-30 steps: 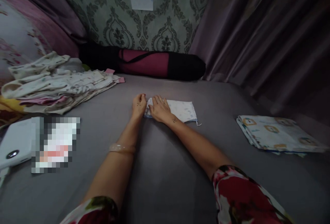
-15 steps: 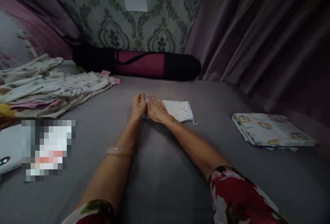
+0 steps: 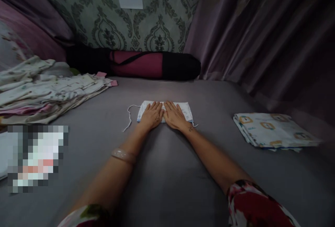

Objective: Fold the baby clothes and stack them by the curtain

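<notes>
Unfortunately, any print on the pixelated item [image 3: 42,157] at near left is too blurred to read. Patterned clothes [image 3: 54,89] lie piled at far left, a maroon-and-black bag [image 3: 137,65] along the far wall [image 3: 136,28], and a folded printed cloth [image 3: 272,131] at right. Between them, a white cloth [image 3: 186,110] with trailing cords [image 3: 129,117] lies on the grey sheet [image 3: 167,174]; left hand [image 3: 151,116] and right hand [image 3: 173,116] press flat on it, side by side, fingers outstretched.

Grey sheet [image 3: 214,98], white cloth [image 3: 186,109], clothes pile [image 3: 57,89], folded fabric [image 3: 273,131]
</notes>
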`<action>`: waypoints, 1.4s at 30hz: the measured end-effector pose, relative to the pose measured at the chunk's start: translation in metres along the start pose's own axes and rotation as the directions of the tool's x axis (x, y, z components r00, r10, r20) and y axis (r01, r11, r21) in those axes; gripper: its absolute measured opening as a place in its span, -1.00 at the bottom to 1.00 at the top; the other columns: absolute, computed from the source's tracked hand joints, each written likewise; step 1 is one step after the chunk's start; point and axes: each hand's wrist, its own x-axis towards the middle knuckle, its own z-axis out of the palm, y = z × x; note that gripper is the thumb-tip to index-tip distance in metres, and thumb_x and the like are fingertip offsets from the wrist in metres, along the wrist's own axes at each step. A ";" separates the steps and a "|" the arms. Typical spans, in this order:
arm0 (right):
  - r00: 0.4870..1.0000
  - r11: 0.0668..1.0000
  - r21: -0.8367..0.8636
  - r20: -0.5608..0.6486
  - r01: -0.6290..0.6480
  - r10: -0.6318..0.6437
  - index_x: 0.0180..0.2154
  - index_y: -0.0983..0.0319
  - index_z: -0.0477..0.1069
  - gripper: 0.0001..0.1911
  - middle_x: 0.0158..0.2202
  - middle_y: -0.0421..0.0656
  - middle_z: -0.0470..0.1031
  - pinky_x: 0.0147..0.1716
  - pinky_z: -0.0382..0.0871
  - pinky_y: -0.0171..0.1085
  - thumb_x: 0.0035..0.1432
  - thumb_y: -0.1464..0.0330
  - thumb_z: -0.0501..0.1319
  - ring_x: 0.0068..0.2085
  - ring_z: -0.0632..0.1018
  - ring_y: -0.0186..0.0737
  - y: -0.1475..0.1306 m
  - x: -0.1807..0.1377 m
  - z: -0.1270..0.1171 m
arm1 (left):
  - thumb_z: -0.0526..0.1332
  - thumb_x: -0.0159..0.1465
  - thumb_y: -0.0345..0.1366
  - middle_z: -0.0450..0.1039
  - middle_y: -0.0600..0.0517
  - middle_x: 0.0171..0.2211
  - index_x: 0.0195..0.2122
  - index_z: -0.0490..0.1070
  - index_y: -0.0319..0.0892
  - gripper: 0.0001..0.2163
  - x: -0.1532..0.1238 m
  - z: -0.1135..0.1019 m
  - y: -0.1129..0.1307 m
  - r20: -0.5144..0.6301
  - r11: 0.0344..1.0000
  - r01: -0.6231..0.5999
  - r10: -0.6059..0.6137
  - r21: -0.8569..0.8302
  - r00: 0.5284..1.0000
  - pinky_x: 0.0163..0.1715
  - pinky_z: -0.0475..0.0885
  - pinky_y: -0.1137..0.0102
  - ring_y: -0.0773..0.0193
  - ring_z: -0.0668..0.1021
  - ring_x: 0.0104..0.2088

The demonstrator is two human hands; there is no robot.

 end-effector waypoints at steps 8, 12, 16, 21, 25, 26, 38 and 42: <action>1.000 1.000 0.028 0.006 -0.012 0.012 0.33 0.38 0.04 -0.41 0.38 0.01 0.01 0.33 -0.19 0.01 0.35 0.30 -0.18 0.38 0.03 -0.08 0.005 0.002 -0.005 | -0.16 0.42 -0.18 0.16 -0.18 0.31 0.30 0.15 -0.30 -0.49 0.002 -0.004 0.000 0.032 0.999 0.044 -0.044 0.025 0.998 0.31 0.00 0.09 0.03 0.18 0.33; 0.996 0.996 0.006 -0.026 -0.084 0.084 0.33 0.47 0.01 -0.39 0.39 0.07 -0.02 0.33 -0.23 0.02 0.35 0.31 -0.18 0.38 0.01 -0.04 0.009 -0.002 -0.006 | -0.20 0.43 -0.10 0.19 -0.20 0.30 0.31 0.14 -0.30 -0.46 0.000 -0.006 -0.001 -0.042 0.990 0.114 -0.111 0.083 0.993 0.31 -0.04 0.05 0.01 0.17 0.33; 0.996 0.996 0.006 -0.015 -0.091 0.091 0.32 0.48 0.03 -0.39 0.37 0.08 0.03 0.32 -0.18 0.02 0.35 0.30 -0.17 0.37 0.05 -0.03 0.010 -0.004 -0.003 | -0.21 0.43 -0.06 0.14 -0.15 0.32 0.32 0.14 -0.24 -0.45 0.000 -0.007 -0.001 0.056 0.981 0.136 -0.145 0.137 0.988 0.30 -0.02 0.04 0.03 0.15 0.34; 0.994 0.994 -0.010 -0.021 -0.111 0.111 0.33 0.46 0.02 -0.40 0.37 0.08 0.03 0.32 -0.19 0.02 0.37 0.29 -0.18 0.38 0.04 -0.03 0.012 -0.004 -0.007 | -0.24 0.43 -0.07 0.13 -0.16 0.33 0.31 0.14 -0.29 -0.44 -0.003 -0.011 -0.001 0.039 0.975 0.144 -0.153 0.167 0.987 0.31 -0.02 0.05 0.03 0.15 0.34; 0.974 0.974 -0.062 -0.078 -0.216 0.211 0.32 0.53 0.02 -0.38 0.37 0.14 0.01 0.32 -0.22 0.03 0.38 0.26 -0.18 0.38 0.03 0.03 0.017 -0.006 -0.007 | -0.25 0.43 -0.10 0.10 -0.23 0.33 0.31 0.13 -0.38 -0.42 -0.006 -0.010 -0.006 -0.018 0.963 0.200 -0.200 0.182 0.980 0.29 0.01 0.02 -0.03 0.14 0.34; 0.972 0.971 -0.067 -0.066 -0.230 0.226 0.31 0.54 0.03 -0.37 0.37 0.15 0.02 0.32 -0.20 0.03 0.38 0.25 -0.18 0.37 0.05 0.04 0.019 -0.006 -0.006 | -0.24 0.43 -0.09 0.10 -0.24 0.33 0.31 0.13 -0.39 -0.42 -0.006 -0.009 -0.008 -0.008 0.961 0.209 -0.211 0.179 0.977 0.29 0.03 0.02 -0.05 0.14 0.34; 0.925 0.925 -0.045 -0.077 -0.376 0.372 0.33 0.51 -0.02 -0.36 0.39 0.16 -0.08 0.30 -0.18 0.09 0.37 0.24 -0.21 0.38 -0.02 0.07 0.044 -0.002 -0.007 | -0.20 0.40 -0.04 -0.02 -0.34 0.36 0.34 0.03 -0.40 -0.37 -0.006 -0.011 -0.016 -0.036 0.908 0.399 -0.398 0.128 0.917 0.28 -0.02 -0.02 -0.12 0.05 0.36; 0.915 0.915 -0.023 -0.030 -0.404 0.403 0.32 0.50 0.00 -0.35 0.40 0.16 -0.09 0.30 -0.13 0.05 0.37 0.22 -0.20 0.38 0.00 0.07 0.051 -0.002 -0.001 | -0.21 0.38 -0.02 0.06 -0.33 0.33 0.35 0.00 -0.41 -0.35 -0.004 -0.009 -0.023 0.037 0.902 0.415 -0.422 0.117 0.906 0.26 0.02 -0.01 -0.09 0.14 0.34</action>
